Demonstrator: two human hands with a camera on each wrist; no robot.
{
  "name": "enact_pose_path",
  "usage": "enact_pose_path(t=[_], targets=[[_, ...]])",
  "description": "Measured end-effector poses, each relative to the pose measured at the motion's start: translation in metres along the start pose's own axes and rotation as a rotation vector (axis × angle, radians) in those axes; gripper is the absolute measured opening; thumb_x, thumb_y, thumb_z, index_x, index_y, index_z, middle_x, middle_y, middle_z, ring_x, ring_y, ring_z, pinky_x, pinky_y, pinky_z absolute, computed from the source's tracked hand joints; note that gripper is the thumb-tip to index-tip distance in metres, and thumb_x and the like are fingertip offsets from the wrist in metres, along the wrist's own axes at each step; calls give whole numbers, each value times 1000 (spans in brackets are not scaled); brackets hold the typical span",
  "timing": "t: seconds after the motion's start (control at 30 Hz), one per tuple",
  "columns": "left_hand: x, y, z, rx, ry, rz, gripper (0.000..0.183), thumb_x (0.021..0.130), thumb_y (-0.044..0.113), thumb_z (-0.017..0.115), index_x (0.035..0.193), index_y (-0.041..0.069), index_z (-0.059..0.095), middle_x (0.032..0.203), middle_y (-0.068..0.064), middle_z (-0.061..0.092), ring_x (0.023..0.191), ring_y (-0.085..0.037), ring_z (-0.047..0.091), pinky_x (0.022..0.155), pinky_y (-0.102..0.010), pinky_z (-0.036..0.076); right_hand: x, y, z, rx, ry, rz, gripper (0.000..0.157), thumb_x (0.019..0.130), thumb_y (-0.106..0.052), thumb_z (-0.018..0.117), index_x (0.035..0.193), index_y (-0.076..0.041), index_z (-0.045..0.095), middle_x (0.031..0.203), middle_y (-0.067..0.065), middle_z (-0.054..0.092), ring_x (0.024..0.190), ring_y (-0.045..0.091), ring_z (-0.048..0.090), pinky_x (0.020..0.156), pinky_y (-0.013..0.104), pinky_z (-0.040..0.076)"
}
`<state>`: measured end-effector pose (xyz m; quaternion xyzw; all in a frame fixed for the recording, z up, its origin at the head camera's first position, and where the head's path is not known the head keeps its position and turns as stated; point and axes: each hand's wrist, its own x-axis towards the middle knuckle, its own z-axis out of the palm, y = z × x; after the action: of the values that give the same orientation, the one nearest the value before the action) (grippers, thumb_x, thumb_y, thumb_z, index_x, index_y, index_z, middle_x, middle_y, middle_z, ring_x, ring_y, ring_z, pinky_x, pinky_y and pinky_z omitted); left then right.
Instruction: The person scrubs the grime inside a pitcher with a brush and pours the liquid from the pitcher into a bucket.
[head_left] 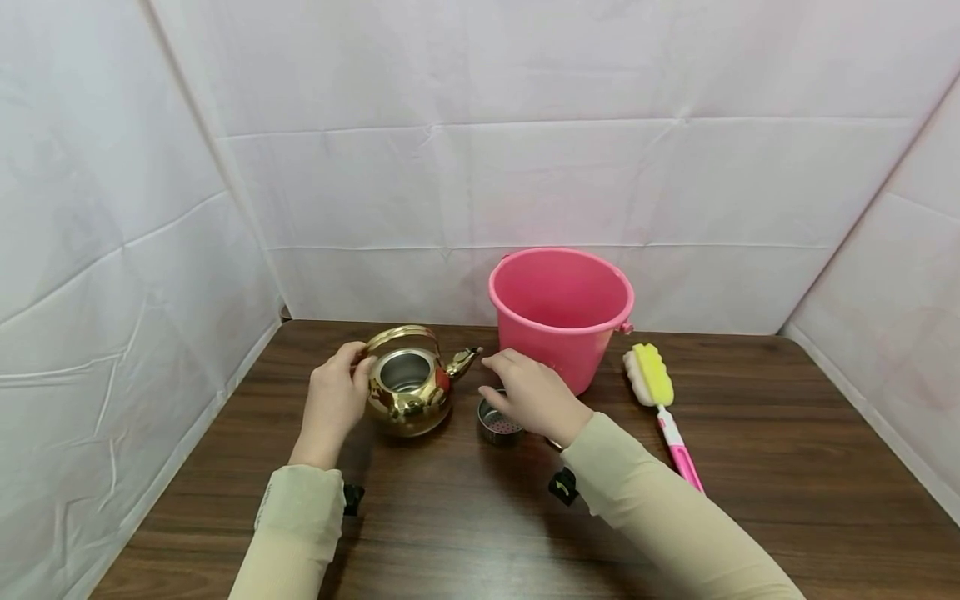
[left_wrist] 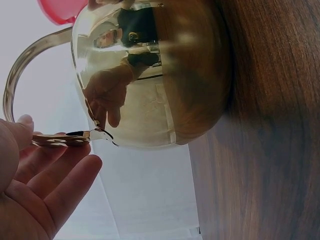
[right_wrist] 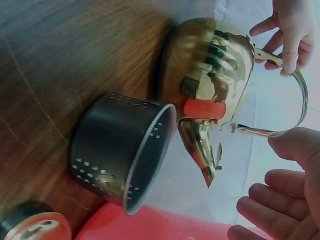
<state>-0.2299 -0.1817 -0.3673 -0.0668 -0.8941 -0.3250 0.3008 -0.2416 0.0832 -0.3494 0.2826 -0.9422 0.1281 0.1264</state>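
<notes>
A gold kettle (head_left: 408, 412) without a lid on it stands at the left of the table, its spout to the right. My left hand (head_left: 335, 400) pinches the left side of its raised handle (left_wrist: 57, 139) between thumb and fingers. Right of the kettle sits a dark metal strainer basket (right_wrist: 120, 150) with rows of small holes. Above that basket, my right hand (head_left: 534, 393) hovers with fingers spread and nothing in them. A round shiny piece with a dark base (right_wrist: 40, 227), cut off by the frame, lies near the basket; in the head view the right hand mostly hides it.
Behind the right hand stands a pink bucket (head_left: 558, 354). A yellow and white sponge brush (head_left: 651, 375) with a pink handle lies to its right, partly behind the right forearm. White cloth walls (head_left: 450, 183) border the dark wooden table (head_left: 442, 533).
</notes>
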Motion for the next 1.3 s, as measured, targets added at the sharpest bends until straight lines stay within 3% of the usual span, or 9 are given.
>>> enact_pose_path(t=[0.4,0.83,1.07,1.3], targets=[[-1,0,-1,1,-10,-11,22,93,10,59,109,-4,59,98,-24,67,87,-37,67,72,-47,54,23,-16,-8,-29,-43,-66,41,90,-28,63,125,-6,59,120,7,62,111,19,60,89,34,53],[-2,0,0,8,-41,-34,23,94,12,58,110,-3,59,100,-23,67,89,-36,67,73,-47,55,43,-23,0,46,-124,-22,45,92,-29,60,132,-7,54,129,8,57,112,19,60,93,35,52],[0,-1,0,3,-23,-36,21,93,11,60,109,-3,60,99,-22,68,89,-35,67,76,-47,54,53,-25,-3,35,-106,-28,49,91,-30,63,133,-8,53,127,8,58,104,17,63,92,35,52],[1,1,-1,1,-17,-24,21,93,11,60,109,-3,60,98,-22,68,88,-36,67,76,-47,54,64,-28,-4,33,-96,-53,48,91,-26,64,133,-7,52,128,8,58,117,20,57,98,36,49]])
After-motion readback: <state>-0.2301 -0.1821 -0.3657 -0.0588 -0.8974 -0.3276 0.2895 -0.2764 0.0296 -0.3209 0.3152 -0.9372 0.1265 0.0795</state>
